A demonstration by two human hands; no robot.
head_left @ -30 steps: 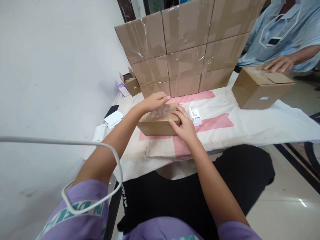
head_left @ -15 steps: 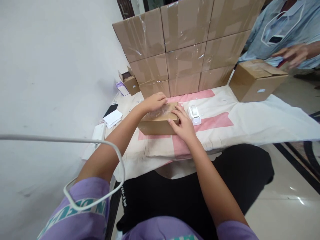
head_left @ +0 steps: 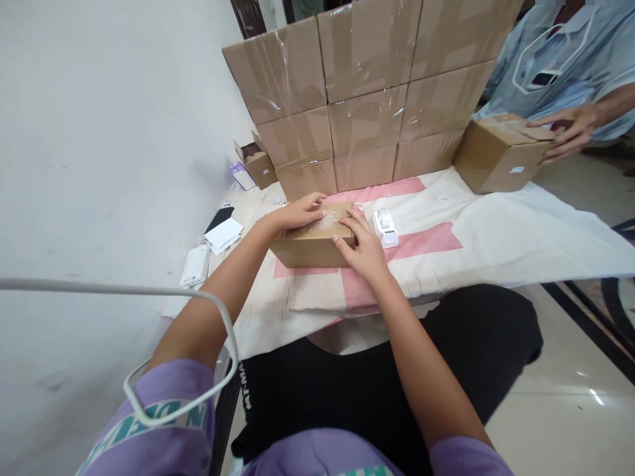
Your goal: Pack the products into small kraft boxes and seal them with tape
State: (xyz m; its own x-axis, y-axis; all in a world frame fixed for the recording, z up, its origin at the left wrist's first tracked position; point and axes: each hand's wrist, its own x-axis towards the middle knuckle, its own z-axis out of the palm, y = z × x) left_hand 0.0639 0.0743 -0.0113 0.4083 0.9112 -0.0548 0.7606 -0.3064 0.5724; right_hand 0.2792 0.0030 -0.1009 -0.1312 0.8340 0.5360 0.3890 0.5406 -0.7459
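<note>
A small brown cardboard box [head_left: 317, 253] lies on the cloth-covered table in front of me, clear tape shining across its top. My left hand [head_left: 300, 213] rests on the top at the left, its fingers stretched out over the tape. At the right end, my right hand [head_left: 364, 244] grips the box, with fingers on the top and the thumb at the front edge. Just right of that hand stands a white tape dispenser [head_left: 385, 228] with a roll in it.
Stacked cardboard boxes [head_left: 367, 92] form a wall behind. A co-worker's hand [head_left: 570, 132] touches another box [head_left: 506, 155] at the right. An open small box [head_left: 260, 168], white papers [head_left: 224, 235] and a white device [head_left: 196, 264] lie at the left. A white cable [head_left: 231, 324] crosses my left arm.
My left hand has slid left along the box top and flattened. My right hand has stayed put. The co-worker's hand has come down onto the other box, which has shifted slightly.
</note>
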